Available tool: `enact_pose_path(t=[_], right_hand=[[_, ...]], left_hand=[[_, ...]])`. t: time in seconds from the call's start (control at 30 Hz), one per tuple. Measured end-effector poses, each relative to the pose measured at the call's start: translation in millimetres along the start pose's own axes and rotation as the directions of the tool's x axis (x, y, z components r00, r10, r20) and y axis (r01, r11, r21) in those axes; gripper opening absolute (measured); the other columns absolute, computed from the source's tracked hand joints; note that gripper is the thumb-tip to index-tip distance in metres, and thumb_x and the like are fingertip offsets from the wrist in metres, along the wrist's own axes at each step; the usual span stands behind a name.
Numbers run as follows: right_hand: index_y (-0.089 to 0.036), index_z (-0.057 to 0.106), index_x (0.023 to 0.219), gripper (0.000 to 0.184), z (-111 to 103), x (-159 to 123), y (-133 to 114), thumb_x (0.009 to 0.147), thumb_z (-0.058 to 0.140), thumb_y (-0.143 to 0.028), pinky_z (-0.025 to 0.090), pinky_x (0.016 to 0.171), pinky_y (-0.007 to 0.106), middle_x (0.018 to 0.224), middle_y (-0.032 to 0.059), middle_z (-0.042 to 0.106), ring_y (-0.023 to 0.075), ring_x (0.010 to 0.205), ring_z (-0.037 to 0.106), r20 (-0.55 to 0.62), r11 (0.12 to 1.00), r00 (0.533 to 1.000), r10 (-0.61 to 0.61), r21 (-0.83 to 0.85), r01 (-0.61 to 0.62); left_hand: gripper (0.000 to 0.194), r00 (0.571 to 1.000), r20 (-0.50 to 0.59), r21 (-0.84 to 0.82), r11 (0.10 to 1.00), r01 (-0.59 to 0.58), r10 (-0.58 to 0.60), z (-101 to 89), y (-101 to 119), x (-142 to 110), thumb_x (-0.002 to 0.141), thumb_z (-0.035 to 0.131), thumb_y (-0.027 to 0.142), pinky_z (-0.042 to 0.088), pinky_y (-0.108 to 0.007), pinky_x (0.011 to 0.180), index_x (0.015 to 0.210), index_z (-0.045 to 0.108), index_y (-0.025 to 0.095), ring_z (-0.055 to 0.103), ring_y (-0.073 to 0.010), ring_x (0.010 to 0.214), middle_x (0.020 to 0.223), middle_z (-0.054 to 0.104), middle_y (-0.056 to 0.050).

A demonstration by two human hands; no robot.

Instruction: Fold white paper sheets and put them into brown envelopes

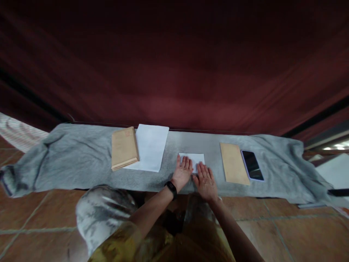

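Observation:
A small white folded sheet of paper point(194, 157) lies on the grey cloth near the front edge. Both of my hands press on it from the near side. My left hand point(183, 171), with a black band on its wrist, rests flat on the paper's left part, fingers stretched out. On the right part lies my right hand point(206, 181), also flat with extended fingers. The palms hide much of the paper's lower half. Left of my hands is a larger white sheet point(151, 147), partly under a stack of brown envelopes point(124, 147). A single brown envelope point(234, 163) lies to the right.
A phone point(252, 165) with a pale purple case sits beside the single envelope. Grey cloth point(81, 156) covers the long narrow surface. Behind it rises a dark red panel point(174, 80). Brown floor tiles point(40, 218) show below, and my knee in patterned fabric is at the left.

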State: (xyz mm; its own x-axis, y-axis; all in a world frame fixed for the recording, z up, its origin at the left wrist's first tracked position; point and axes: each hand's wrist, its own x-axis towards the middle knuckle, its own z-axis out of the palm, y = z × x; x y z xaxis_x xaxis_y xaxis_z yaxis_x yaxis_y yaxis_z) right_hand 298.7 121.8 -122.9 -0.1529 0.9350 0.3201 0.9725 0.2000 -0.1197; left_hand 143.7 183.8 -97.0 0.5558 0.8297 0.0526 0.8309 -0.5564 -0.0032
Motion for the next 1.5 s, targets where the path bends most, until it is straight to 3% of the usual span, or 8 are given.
enact_pose_path(t=[0.3,0.53,0.7,0.8,0.97,1.2,1.33,1.5], right_hand=[[-0.01,0.038,0.153,0.056,-6,3,-5,0.104,0.04,-0.038,0.027,0.119,0.048,0.158,0.0146,0.039,0.0281,0.144,0.04,0.007,0.999,0.999,0.032,0.008,-0.033],[-0.018,0.051,0.145,0.049,-5,10,7,0.097,0.049,-0.028,0.037,0.115,0.044,0.147,0.0106,0.055,0.0231,0.136,0.05,-0.035,0.969,0.995,0.098,0.232,-0.088],[-0.021,0.069,0.119,0.036,-17,25,29,0.086,0.054,-0.021,0.048,0.104,0.044,0.127,0.0106,0.069,0.0239,0.119,0.062,-0.039,0.753,0.968,0.246,0.637,-0.166],[-0.021,0.071,0.102,0.025,-27,33,39,0.087,0.056,-0.034,0.054,0.088,0.038,0.105,0.0072,0.074,0.0223,0.098,0.068,0.038,0.593,0.95,0.311,0.773,-0.225],[-0.02,0.064,0.08,0.031,-31,40,37,0.092,0.05,-0.045,0.043,0.053,0.024,0.064,-0.0022,0.062,0.0145,0.059,0.057,0.105,0.577,0.924,0.367,0.754,-0.315],[-0.021,0.064,0.092,0.017,-20,36,22,0.095,0.05,-0.031,0.04,0.056,0.026,0.068,0.002,0.067,0.0184,0.061,0.063,0.13,0.652,0.853,0.505,0.59,-0.476],[-0.02,0.063,0.114,0.023,-17,27,14,0.1,0.049,-0.03,0.043,0.06,0.03,0.086,0.0096,0.075,0.0228,0.068,0.069,0.092,0.77,0.852,0.516,0.387,-0.507],[-0.019,0.058,0.123,0.028,-15,19,7,0.105,0.041,-0.032,0.045,0.06,0.032,0.096,0.0106,0.076,0.0232,0.07,0.071,0.02,0.898,0.902,0.432,0.084,-0.432]], left_hand=[[0.06,0.993,0.042,-0.035,0.994,-0.107,0.108,3.7,-21,-16,0.089,0.036,0.008,0.035,-0.049,0.116,0.147,0.047,0.022,0.043,-0.0261,0.143,0.152,0.05,-0.013],[0.05,0.995,0.062,-0.131,0.989,-0.066,0.075,-31.6,-17,-8,0.086,0.04,0.001,0.045,-0.043,0.106,0.129,0.061,0.015,0.057,-0.0271,0.129,0.138,0.061,-0.018],[0.029,0.998,0.018,-0.265,0.963,-0.056,0.064,-68.3,-39,-8,0.098,0.04,0.019,0.052,-0.032,0.083,0.102,0.069,0.022,0.07,-0.0208,0.094,0.1,0.075,-0.006],[0.024,0.999,-0.015,-0.639,0.768,0.031,-0.053,-81.0,-49,-2,0.096,0.048,0.032,0.05,-0.028,0.074,0.097,0.071,0.022,0.069,-0.0186,0.083,0.092,0.075,-0.002],[0.03,0.902,0.148,-0.963,0.149,0.226,-0.406,-76.6,-51,8,0.077,0.07,0.045,0.046,-0.026,0.064,0.087,0.072,0.017,0.063,-0.0176,0.072,0.076,0.069,-0.001],[0.062,0.826,0.282,-0.955,-0.057,0.293,-0.488,-34.0,-36,-18,0.078,0.071,0.04,0.053,-0.03,0.075,0.133,0.055,0.016,0.067,-0.0191,0.088,0.093,0.069,-0.004],[0.073,0.806,0.251,-0.954,0.002,0.299,-0.536,-9.8,-28,-28,0.076,0.066,0.016,0.056,-0.031,0.073,0.145,0.044,0.019,0.066,-0.0152,0.075,0.1,0.069,-0.004],[0.053,0.822,-0.056,-0.879,0.418,0.228,-0.566,-3.3,-24,-19,0.082,0.056,0.01,0.058,-0.039,0.087,0.134,0.057,0.02,0.068,-0.0178,0.086,0.122,0.063,-0.01]])
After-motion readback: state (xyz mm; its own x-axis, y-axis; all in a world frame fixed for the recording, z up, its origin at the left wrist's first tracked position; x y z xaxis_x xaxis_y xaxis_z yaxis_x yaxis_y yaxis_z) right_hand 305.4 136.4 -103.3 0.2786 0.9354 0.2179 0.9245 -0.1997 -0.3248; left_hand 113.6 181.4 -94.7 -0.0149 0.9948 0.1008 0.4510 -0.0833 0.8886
